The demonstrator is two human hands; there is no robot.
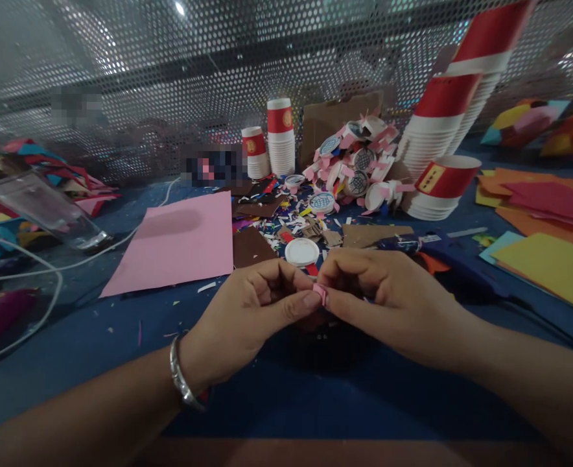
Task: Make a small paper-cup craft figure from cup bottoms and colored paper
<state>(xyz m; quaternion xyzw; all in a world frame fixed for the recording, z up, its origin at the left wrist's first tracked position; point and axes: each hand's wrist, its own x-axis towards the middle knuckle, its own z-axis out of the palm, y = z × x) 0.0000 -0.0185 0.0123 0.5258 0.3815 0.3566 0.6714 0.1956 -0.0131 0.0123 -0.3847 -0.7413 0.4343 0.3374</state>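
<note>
My left hand point(252, 308), with a silver bracelet at its wrist, pinches a small folded piece of pink paper point(320, 294) between thumb and forefinger. From the other side my right hand point(388, 301) grips the same piece, so the fingertips of both hands nearly meet on it. Just beyond the fingers lies a round white disc point(302, 251), with paper scraps point(310, 227) around it. A large pink paper sheet point(184, 243) lies flat to the left of my hands. The right forearm is near a dark blue glue gun point(466, 266).
Behind the scraps rises a heap of pink-and-white paper pieces point(359, 165). Stacks of red-and-white paper cups point(280, 139) stand at the back and right. Coloured paper sheets point(553, 263) lie at right. A clear glass point(56, 207) and a white cable point(60, 279) are at left.
</note>
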